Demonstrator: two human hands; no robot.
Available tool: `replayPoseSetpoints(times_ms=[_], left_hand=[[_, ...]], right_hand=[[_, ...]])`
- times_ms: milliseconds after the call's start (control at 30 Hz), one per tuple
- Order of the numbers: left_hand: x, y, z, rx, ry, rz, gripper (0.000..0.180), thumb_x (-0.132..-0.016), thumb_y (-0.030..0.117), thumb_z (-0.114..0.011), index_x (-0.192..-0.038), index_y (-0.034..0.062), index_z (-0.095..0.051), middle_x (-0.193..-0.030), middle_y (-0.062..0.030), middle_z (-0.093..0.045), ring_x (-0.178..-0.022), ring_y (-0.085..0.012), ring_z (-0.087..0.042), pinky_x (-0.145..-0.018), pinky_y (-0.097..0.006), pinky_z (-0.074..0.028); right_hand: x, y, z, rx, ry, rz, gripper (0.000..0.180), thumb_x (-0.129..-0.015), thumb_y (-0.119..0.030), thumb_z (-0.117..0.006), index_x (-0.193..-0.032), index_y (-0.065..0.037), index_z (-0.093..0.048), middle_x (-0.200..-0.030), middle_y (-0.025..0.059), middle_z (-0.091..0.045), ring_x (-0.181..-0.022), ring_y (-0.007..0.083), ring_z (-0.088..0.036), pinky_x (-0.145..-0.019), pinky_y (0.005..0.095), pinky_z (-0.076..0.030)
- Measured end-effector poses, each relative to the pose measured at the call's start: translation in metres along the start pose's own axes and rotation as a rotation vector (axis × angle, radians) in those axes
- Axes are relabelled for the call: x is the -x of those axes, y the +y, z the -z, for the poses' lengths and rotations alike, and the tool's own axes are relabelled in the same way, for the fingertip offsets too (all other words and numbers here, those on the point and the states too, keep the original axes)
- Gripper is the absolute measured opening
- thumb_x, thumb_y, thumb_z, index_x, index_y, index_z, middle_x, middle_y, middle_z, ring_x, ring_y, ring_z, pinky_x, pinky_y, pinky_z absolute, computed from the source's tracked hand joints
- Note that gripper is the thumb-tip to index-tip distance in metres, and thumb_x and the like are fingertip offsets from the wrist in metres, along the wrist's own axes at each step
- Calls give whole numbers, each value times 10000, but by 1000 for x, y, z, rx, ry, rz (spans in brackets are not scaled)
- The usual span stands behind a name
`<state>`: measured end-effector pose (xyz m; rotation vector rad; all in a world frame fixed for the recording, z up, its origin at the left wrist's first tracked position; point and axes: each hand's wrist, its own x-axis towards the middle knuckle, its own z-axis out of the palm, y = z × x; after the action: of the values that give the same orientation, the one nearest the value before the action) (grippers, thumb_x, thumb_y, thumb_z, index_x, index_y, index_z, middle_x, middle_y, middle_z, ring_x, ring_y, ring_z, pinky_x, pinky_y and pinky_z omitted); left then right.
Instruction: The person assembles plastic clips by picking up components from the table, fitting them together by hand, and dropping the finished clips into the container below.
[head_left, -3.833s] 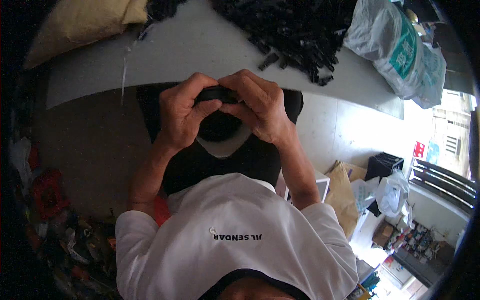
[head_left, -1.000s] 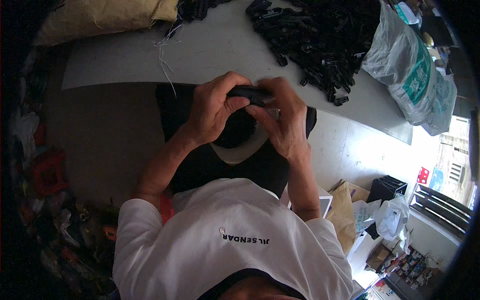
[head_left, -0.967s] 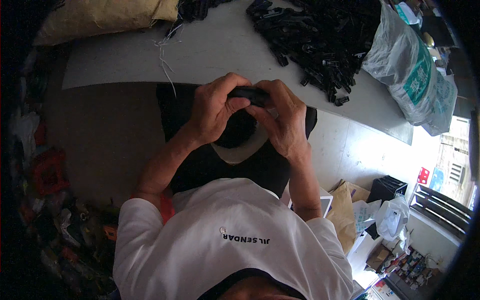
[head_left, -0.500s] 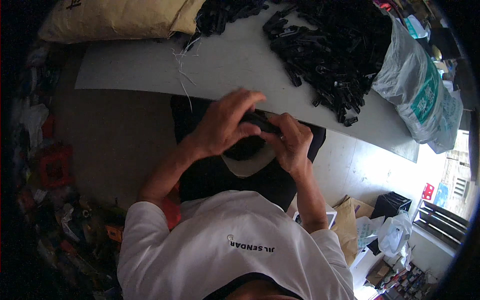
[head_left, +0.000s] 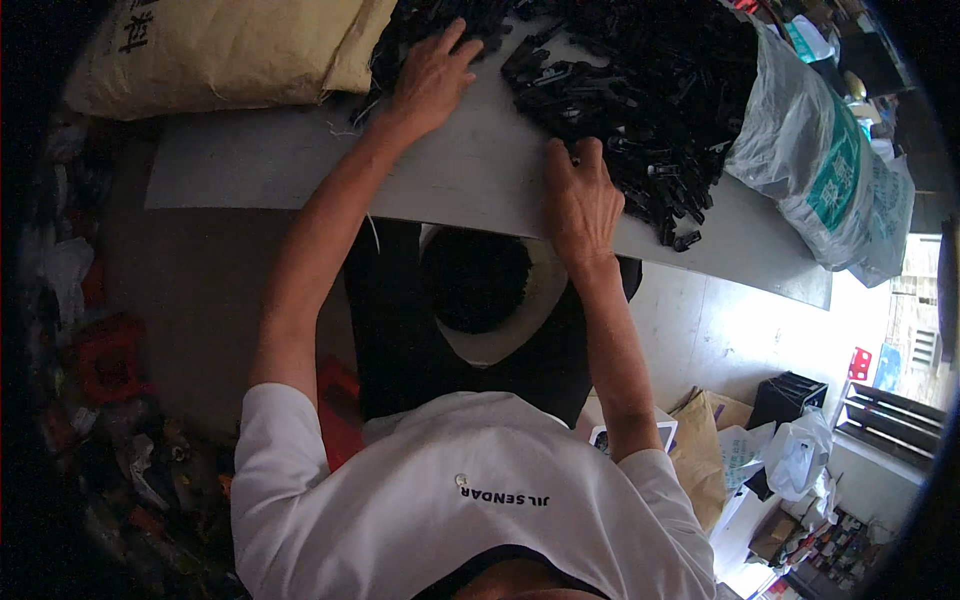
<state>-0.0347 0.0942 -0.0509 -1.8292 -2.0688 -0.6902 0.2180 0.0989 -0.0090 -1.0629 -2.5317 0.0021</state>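
Hands both spread flat: your left hand (head_left: pixel 432 75) reaches the worktop's (head_left: pixel 470 175) far-edge black parts, your right hand (head_left: pixel 580 200) touches the large pile (head_left: pixel 650 110); bowl (head_left: pixel 490 290) part-filled, sorting far from finished.

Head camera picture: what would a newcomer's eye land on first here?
Probably the big heap of black clips spread over the far right of the grey table, with the right hand resting at its near edge. The left hand reaches out to a smaller dark pile at the table's far side, beside a tan sack. A white bowl of dark pieces sits in the person's lap.
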Motion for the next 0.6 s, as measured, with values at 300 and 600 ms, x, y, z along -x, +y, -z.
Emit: replayPoseSetpoints(times_ms=[300, 600], left_hand=[[57, 49, 50, 225, -152, -4, 444, -849, 113, -635, -1280, 151, -538, -1437, -131, -344, -1269, -338, -379, -1035, -444, -354], [54, 52, 79, 134, 149, 76, 339, -730, 195, -759, -1016, 81, -619, -1067, -93, -513, -1027, -293, -477, -862, -432, -403]], right_hand=[[9, 9, -6, -151, 104, 135, 275, -776, -51, -581, -1042, -122, -581, -937, 89, -532, -795, 282, -604, -590, 386, -483], [13, 8, -10, -203, 153, 67, 293, -727, -111, -685, -995, -88, -569, -903, 89, -527, -780, 286, -604, -578, 385, -479]])
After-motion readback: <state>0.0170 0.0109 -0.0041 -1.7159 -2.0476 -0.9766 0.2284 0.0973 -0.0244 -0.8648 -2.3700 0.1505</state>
